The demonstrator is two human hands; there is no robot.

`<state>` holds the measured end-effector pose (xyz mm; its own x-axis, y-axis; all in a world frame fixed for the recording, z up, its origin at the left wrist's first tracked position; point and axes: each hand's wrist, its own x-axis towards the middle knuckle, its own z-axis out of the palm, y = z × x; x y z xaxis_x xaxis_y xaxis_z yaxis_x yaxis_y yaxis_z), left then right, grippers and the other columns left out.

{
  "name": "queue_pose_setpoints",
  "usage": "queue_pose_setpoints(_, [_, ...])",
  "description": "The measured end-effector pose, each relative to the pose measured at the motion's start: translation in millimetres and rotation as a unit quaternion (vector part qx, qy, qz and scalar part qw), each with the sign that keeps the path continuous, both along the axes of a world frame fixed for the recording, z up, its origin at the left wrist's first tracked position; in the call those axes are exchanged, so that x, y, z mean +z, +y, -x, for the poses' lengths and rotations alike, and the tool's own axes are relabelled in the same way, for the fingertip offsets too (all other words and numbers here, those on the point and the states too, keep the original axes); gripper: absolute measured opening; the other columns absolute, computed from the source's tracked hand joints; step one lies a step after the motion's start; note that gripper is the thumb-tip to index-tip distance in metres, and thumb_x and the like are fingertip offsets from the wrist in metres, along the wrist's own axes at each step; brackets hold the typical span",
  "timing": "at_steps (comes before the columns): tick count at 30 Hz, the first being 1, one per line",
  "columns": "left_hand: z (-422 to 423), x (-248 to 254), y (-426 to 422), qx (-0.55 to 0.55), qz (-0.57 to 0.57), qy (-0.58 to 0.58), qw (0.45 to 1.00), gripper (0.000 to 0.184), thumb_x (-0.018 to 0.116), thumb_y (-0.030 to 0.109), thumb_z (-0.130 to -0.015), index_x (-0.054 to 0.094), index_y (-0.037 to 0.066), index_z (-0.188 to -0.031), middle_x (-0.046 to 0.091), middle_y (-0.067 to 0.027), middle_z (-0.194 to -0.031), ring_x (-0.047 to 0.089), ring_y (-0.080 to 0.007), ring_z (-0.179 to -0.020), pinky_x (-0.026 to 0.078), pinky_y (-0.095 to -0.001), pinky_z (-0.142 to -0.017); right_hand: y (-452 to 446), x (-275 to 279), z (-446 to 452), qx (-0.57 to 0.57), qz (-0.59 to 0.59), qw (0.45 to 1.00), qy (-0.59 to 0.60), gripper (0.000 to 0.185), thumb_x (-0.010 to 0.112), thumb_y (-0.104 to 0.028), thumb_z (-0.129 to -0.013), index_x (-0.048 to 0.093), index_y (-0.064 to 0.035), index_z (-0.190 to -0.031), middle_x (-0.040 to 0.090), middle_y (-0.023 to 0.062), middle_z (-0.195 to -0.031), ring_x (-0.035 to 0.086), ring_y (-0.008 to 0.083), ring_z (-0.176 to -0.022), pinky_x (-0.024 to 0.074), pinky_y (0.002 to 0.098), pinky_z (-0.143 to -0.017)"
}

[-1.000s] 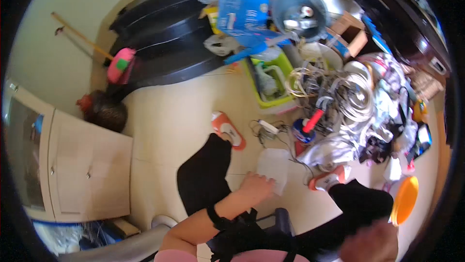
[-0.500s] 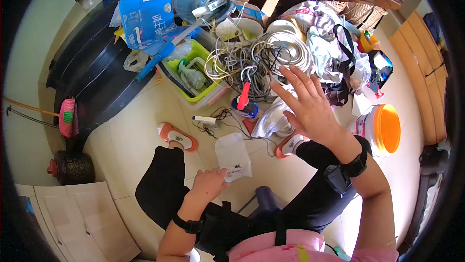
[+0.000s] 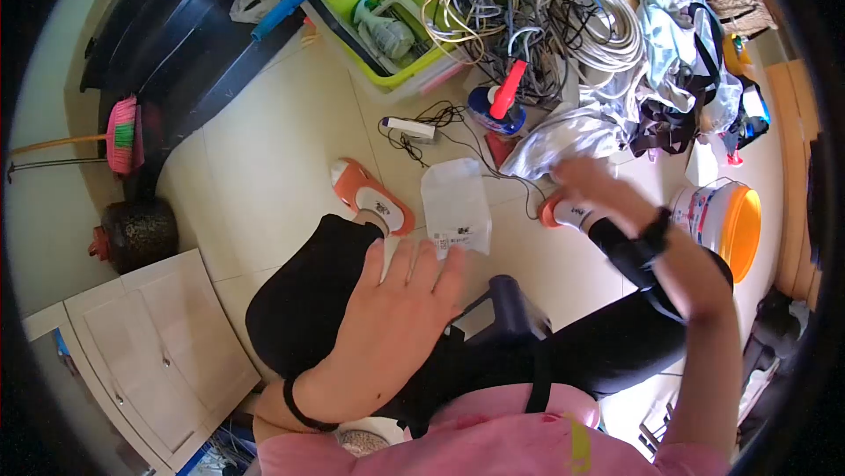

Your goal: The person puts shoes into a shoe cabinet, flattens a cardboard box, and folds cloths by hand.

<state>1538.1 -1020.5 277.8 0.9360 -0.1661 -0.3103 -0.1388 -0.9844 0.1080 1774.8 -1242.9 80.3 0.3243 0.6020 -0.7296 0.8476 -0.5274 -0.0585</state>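
Observation:
My left hand is raised over my lap, palm down, its fingers spread and nothing in it. Just beyond its fingertips a white plastic bag with printing lies flat on the tiled floor. My right hand is smeared by motion above my right foot, near a silvery cloth; its fingers cannot be made out. A white device with thin black cables lies beyond the bag. A blue container with a red handle stands by the cloth.
Coiled cables and clothes are heaped at the upper right. A green-rimmed bin stands at the top. An orange-lidded bucket is at the right. A pink broom, dark pot and cabinet are at the left.
My left hand has lifted off the bag's edge and come closer to the camera, fingers spreading. My right hand has dropped from above the cables towards my right foot. The view has tilted down.

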Motion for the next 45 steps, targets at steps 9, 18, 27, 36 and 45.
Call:
queue_pose_setpoints(9, [3.4, -15.7, 25.9, 0.015, 0.068, 0.158, 0.985, 0.061, 0.067, 0.040, -0.079, 0.050, 0.010, -0.130, 0.058, -0.0113, -0.112, 0.054, -0.0275, -0.108, 0.039, -0.0481, -0.096, 58.6, -216.2, 164.1, -0.541, -0.217, 0.776, 0.240, 0.070, 0.075, -0.035, -0.075, 0.046, 0.0067, -0.123, 0.061, 0.0243, -0.111, 0.060, 0.0355, -0.102, 0.0476, 0.0403, -0.088])
queue_pose_setpoints(18, [-14.4, -14.7, 26.7, 0.108, 0.045, 0.111, 0.987, 0.089, 0.076, 0.044, -0.067, 0.037, 0.010, -0.140, 0.038, -0.0156, -0.140, 0.030, -0.0356, -0.134, 0.023, -0.0617, -0.106, 105.7, 0.0, 85.3, -0.108, -0.275, 0.724, 0.623, 0.027, 0.063, -0.013, -0.089, 0.060, 0.0009, -0.111, 0.062, 0.0051, -0.100, 0.051, 0.0098, -0.089, 0.0435, 0.0285, -0.080])
queue_pose_setpoints(27, [-9.2, -33.7, 23.9, 0.083, 0.136, 0.095, 0.983, 0.021, 0.070, 0.023, -0.078, 0.057, 0.006, -0.079, 0.058, -0.0108, -0.075, 0.057, -0.0285, -0.074, 0.033, -0.0568, -0.098, 77.1, -31.7, 2.4, -0.166, -0.232, 0.809, 0.514, 0.041, 0.065, -0.031, -0.088, 0.059, -0.0060, -0.120, 0.059, 0.0094, -0.120, 0.054, 0.0193, -0.112, 0.0438, 0.0375, -0.093])
queue_pose_setpoints(36, [32.9, 2.6, 140.9, 0.483, -0.012, -0.459, 0.746, 0.061, 0.057, 0.027, -0.093, 0.033, 0.000, -0.142, 0.041, -0.0168, -0.142, 0.034, -0.0270, -0.134, 0.027, -0.0411, -0.110, -14.3, -144.7, -34.5, 0.040, -0.175, 0.944, -0.277, 0.030, 0.056, -0.024, -0.085, 0.061, -0.0197, -0.115, 0.054, 0.0062, -0.129, 0.037, 0.0238, -0.133, 0.0243, 0.0606, -0.105])
queue_pose_setpoints(45, [-53.9, 28.8, -1.1, 0.131, 0.156, -0.142, 0.969, 0.078, 0.077, 0.017, -0.069, 0.041, 0.006, -0.138, 0.045, -0.0173, -0.136, 0.038, -0.0371, -0.130, 0.031, -0.0420, -0.107, 0.8, 74.2, 13.7, 0.027, -0.468, 0.879, -0.086, 0.017, 0.062, -0.018, -0.075, 0.061, -0.0087, -0.089, 0.064, 0.0110, -0.079, 0.065, 0.0296, -0.075, 0.0520, 0.0408, -0.061])
